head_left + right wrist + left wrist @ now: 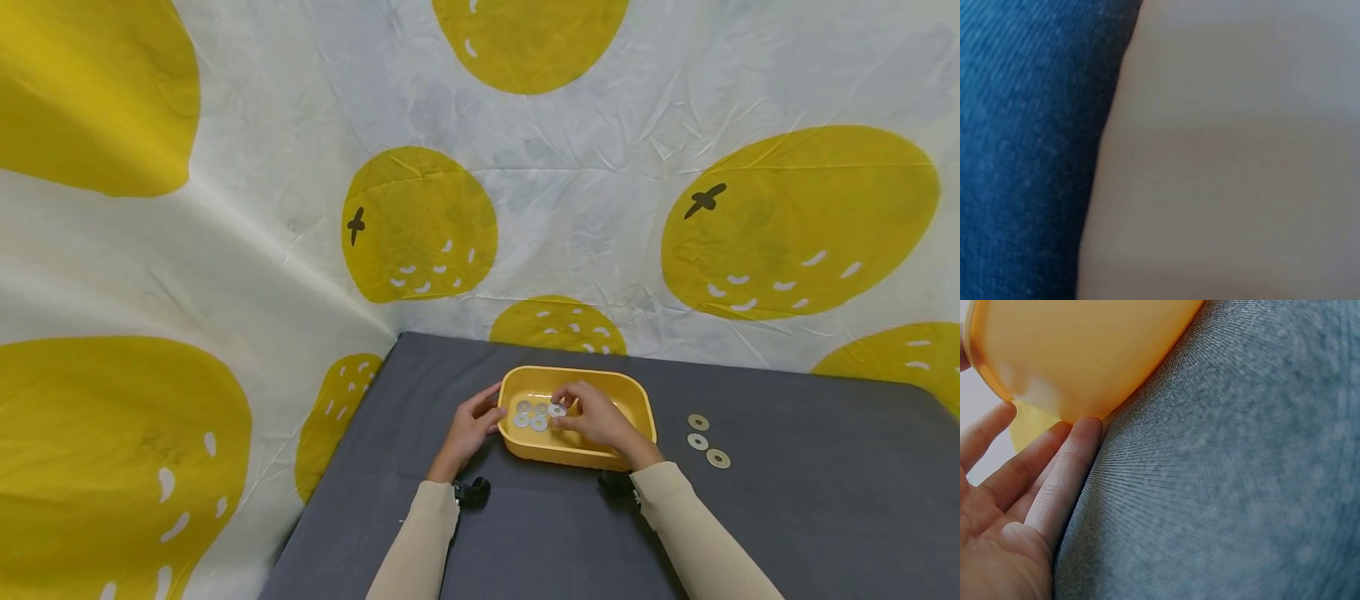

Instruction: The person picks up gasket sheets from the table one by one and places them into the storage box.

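A yellow plastic tray [555,455] with rounded corners lies on the dark cloth in the head view. Its left end is held by my left hand [471,423], thumb at the rim and the other fingers against the outer wall. In the left wrist view those fingertips [1088,428] touch the tray's wall [1085,356] low down near the cloth. Over the tray, my right hand [592,417] pinches a flat round washer [557,410] between thumb and fingers. Several more washers [538,424] lie beside it on the tray's floor, toward the left end.
Right of the tray, two brassy washers [718,459] and a silvery one [697,442] lie on the dark tablecloth [825,483]. A white curtain [570,208] with yellow fruit prints hangs behind and to the left. Only cloth and a blurred pale surface [1222,187] fill the right wrist view.
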`<act>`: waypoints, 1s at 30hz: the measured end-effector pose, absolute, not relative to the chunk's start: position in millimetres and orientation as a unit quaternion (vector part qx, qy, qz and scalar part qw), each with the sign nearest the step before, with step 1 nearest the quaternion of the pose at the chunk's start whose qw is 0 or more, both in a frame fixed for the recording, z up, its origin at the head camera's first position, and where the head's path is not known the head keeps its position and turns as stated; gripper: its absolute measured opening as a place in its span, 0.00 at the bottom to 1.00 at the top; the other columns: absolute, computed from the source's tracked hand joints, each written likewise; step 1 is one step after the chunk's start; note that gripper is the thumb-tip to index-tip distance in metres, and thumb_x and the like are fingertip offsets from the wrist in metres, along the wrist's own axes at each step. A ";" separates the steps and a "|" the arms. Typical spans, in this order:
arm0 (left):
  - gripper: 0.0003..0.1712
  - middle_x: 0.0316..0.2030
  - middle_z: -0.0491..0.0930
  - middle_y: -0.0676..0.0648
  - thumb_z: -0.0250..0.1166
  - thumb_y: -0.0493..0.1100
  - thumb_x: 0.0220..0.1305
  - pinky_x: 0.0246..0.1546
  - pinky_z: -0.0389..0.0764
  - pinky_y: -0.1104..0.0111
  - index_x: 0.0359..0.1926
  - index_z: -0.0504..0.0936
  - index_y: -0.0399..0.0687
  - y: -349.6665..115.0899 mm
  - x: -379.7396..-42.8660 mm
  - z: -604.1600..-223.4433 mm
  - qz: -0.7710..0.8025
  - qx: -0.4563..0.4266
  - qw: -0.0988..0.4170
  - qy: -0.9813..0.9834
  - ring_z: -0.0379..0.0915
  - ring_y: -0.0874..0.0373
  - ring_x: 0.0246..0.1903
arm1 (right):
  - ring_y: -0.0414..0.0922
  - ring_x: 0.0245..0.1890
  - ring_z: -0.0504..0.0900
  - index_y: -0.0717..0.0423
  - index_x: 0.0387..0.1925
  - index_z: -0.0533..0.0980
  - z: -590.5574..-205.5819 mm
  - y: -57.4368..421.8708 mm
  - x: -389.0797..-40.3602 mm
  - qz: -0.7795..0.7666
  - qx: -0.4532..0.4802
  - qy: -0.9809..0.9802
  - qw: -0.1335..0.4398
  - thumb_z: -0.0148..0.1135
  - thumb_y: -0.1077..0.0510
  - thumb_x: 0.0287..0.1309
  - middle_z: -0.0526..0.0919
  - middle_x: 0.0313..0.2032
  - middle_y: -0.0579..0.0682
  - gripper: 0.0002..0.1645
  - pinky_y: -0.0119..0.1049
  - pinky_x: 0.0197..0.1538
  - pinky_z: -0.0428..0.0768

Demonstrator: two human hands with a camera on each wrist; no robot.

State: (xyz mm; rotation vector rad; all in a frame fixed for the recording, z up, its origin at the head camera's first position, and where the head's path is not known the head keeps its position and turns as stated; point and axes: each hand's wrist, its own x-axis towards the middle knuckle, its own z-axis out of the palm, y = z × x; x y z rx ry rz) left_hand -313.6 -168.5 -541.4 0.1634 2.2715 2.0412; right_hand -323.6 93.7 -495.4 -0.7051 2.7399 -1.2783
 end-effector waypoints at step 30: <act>0.29 0.60 0.81 0.41 0.67 0.46 0.70 0.50 0.87 0.62 0.71 0.75 0.64 -168.6 -315.3 -543.6 0.670 0.050 0.041 0.740 0.81 0.54 0.54 | 0.47 0.37 0.75 0.57 0.43 0.81 -504.2 92.6 -329.6 -0.335 -0.233 0.912 0.047 0.77 0.60 0.55 0.79 0.37 0.54 0.16 0.41 0.44 0.75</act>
